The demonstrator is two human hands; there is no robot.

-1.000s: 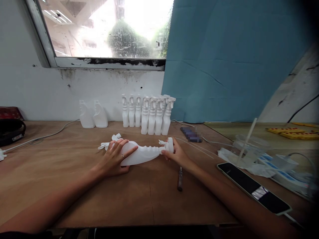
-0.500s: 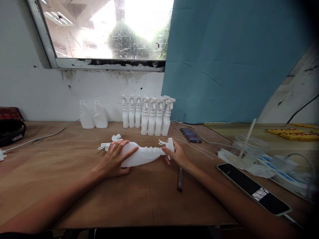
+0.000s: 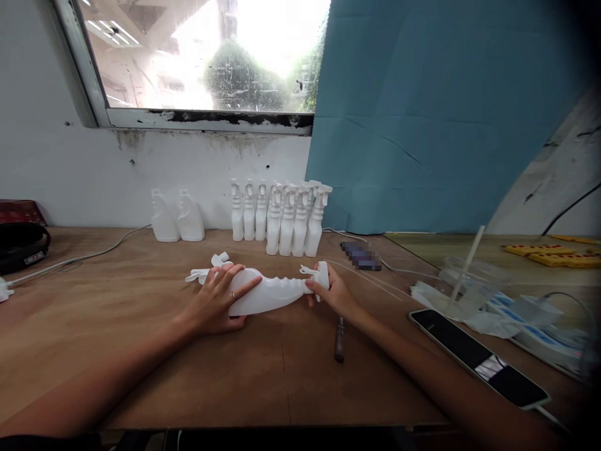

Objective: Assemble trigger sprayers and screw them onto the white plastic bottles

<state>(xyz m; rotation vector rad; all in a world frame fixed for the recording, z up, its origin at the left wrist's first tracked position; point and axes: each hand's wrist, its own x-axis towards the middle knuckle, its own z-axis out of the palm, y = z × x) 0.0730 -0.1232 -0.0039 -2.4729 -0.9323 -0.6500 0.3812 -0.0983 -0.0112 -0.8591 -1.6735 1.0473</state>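
Observation:
A white spray bottle (image 3: 275, 294) lies on its side above the wooden table, its neck pointing right. My left hand (image 3: 223, 294) is wrapped round the base end, with a ring on one finger. At the neck, my right hand (image 3: 331, 289) grips the white trigger sprayer head (image 3: 322, 275), thumb on its collar. Whether the collar sits fully on the neck I cannot tell. Behind my left hand lie loose white sprayer parts (image 3: 220, 258), partly hidden by the fingers. A dark-handled screwdriver (image 3: 339, 341) rests just below my right hand.
Several white spray bottles with heads (image 3: 286, 225) stand by the wall. Two headless bottles (image 3: 191, 219) are left of them. On the right lie a phone (image 3: 479, 357), a power strip (image 3: 539, 341) and a plastic cup (image 3: 469, 282). Thin tubes (image 3: 370, 280) lie behind my right hand.
Both hands keep their hold on the bottle and sprayer head. The fingers of my right hand have shifted slightly around the collar; the view has moved a little.

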